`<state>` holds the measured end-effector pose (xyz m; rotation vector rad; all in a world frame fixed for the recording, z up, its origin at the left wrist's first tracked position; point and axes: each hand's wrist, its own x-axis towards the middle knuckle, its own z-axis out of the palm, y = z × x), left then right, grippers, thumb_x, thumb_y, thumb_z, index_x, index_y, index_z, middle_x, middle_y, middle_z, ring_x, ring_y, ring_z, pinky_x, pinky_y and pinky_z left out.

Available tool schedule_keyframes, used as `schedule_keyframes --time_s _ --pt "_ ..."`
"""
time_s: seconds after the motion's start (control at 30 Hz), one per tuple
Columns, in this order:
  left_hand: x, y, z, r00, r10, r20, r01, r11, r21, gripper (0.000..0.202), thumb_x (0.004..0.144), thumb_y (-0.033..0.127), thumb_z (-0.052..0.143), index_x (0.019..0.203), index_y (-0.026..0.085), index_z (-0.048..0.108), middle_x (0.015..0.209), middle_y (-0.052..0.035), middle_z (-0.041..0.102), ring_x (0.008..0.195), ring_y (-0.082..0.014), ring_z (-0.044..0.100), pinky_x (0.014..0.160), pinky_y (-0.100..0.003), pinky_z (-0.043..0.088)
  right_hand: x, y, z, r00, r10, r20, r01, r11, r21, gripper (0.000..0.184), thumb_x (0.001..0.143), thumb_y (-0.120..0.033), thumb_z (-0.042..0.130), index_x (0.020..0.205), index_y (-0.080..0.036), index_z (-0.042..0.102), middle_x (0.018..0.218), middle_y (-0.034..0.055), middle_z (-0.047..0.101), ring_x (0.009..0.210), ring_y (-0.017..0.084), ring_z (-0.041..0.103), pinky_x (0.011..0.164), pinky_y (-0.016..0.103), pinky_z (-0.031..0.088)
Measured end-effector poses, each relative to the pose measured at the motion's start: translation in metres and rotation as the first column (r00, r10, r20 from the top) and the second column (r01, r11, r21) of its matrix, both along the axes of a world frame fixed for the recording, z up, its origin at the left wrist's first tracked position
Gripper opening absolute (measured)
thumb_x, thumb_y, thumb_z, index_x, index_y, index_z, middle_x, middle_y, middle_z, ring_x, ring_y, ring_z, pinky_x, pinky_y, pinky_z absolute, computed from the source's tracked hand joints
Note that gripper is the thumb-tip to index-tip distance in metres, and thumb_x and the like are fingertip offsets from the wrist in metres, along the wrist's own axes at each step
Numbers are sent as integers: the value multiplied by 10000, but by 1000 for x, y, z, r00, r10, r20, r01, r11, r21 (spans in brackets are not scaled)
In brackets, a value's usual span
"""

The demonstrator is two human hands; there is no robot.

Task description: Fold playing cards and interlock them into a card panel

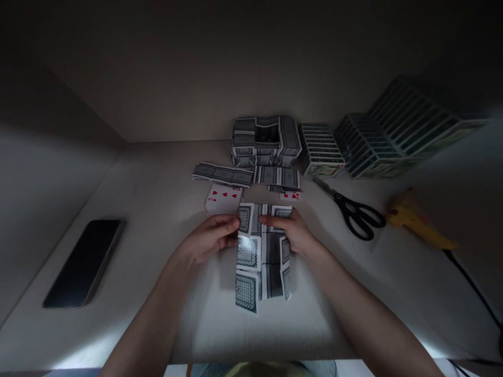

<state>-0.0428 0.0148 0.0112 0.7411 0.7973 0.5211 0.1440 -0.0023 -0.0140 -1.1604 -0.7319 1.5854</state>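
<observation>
Both hands hold a panel of folded playing cards (pixel 270 251), patterned backs facing up and several flaps bent along its sides. My left hand (pixel 214 235) pinches the upper left flap between thumb and fingers. With the thumb laid across the top, my right hand (pixel 294 228) grips the upper right part; its other fingers are mostly hidden beneath. Just beyond the panel lie a three of hearts-like card (pixel 223 198) and another red-pip card (pixel 291 196). Behind these rest two strips of joined cards, a left strip (pixel 223 173) and a right strip (pixel 277 177).
A box-like structure of folded cards (pixel 291 137) stands against the back wall, with stacked card boxes (pixel 320 149) to its right. Black-handled scissors (pixel 356 212) and a yellow glue gun (pixel 420 222) with a cord lie at right. A phone (pixel 83 263) lies at left.
</observation>
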Motion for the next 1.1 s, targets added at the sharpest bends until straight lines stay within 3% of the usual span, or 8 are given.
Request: schedule_keyframes --time_s 0.17,0.33,0.53,0.77,1.1 --pt "-1 1 -4 1000 -6 1 6 1000 -10 246 720 276 621 921 139 657 883 -89 658 774 -158 599 676 -253 474 0 0 -2 1000 -8 -2 8 1000 3 291 494 -226 752 759 -150 658 752 31 688 636 180 615 621 307 481" --pt "-1 0 -1 998 2 -66 0 999 40 246 722 268 617 939 157 656 934 -80 655 807 -169 600 718 -286 474 0 0 -4 1000 -11 16 11 1000 11 306 486 -243 751 760 -144 659 750 39 689 636 188 621 622 309 478" --pt "-2 0 -1 988 12 -157 3 996 94 272 703 278 634 938 143 660 866 -80 676 765 -169 612 737 -323 476 1 0 -7 996 3 85 -8 998 57 290 521 -229 720 791 -149 652 805 47 687 671 186 620 629 300 479" --pt "0 -1 0 968 103 -231 -71 987 142 215 653 264 676 829 142 692 772 -56 691 709 -151 619 737 -304 479 0 0 -7 991 -1 135 -9 997 71 282 520 -260 714 767 -139 650 775 54 683 655 187 614 614 298 479" --pt "4 -3 1 936 190 -295 -126 967 223 236 639 283 675 818 129 692 721 -52 694 630 -149 618 683 -292 499 -1 0 -10 987 -18 158 6 997 80 322 515 -288 736 795 -148 660 820 60 689 705 205 629 678 335 477"
